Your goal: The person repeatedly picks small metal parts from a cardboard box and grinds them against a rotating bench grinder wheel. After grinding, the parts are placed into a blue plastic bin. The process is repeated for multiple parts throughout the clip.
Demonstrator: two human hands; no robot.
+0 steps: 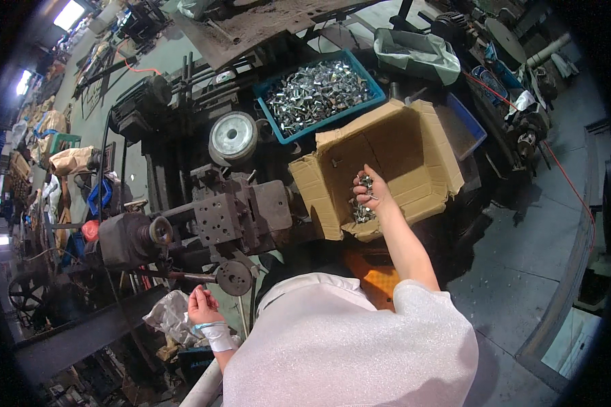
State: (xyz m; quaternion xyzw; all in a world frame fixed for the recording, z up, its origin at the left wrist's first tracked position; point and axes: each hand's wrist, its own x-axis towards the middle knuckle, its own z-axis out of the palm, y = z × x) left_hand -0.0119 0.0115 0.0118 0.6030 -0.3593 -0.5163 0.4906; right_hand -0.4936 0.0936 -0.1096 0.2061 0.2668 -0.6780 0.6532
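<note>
the cardboard box (434, 152), with its flaps folded outward, is the landmark. the right hand (372, 186) is over its near left part, fingers curled and clamped on a clutch of small metal pieces (365, 182), some showing between the fingers. more loose metal pieces (362, 214) lie inside the box, just below that hand, at its near left corner. the left hand (205, 306) is well apart from the box, to its left and nearer the person; its fingers are bent inward, and i cannot tell whether the tips meet or hold anything. a pale wrap (214, 332) circles that wrist, and a crumpled plastic bag (173, 317) is beside the hand. just beyond the box, to the left, a blue tray (279, 130) is heaped with shiny metal parts (322, 91). left of the box stands a dark machine (214, 220), with a round metal disc (233, 135) farther back. beyond the box, to the right, is a plastic-lined bin (417, 60).
</note>
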